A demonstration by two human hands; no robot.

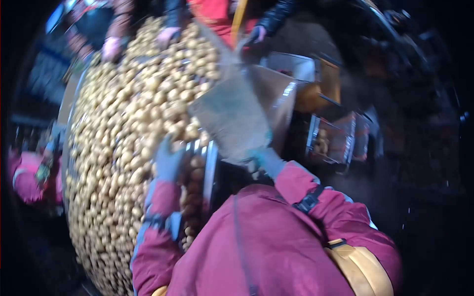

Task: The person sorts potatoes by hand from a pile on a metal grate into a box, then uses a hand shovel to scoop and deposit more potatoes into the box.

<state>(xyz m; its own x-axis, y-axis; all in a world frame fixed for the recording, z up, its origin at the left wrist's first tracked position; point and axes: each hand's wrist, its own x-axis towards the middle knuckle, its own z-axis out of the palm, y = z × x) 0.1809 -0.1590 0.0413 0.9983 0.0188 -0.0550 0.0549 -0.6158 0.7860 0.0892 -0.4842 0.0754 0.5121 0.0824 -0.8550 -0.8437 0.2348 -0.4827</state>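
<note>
To the right, an open crate [350, 140] holds a few pale round items [322, 142]; farther off sit a brown box [330, 81] and a whitish bin [305, 70] (both blurred). A person in pink [28, 178] is at the left edge, a person in red [212, 11] at the far side.

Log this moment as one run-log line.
left hand: at produce heap | right hand: at near corner of grey panel, grip blurred | panel: right of heap | others' hands: far side of heap

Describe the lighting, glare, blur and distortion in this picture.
Head view: potatoes brightly lit, right side deep in shadow; white glare on the metal edge; board and left hand softly blurred; wide-angle curvature, black corners.
</note>
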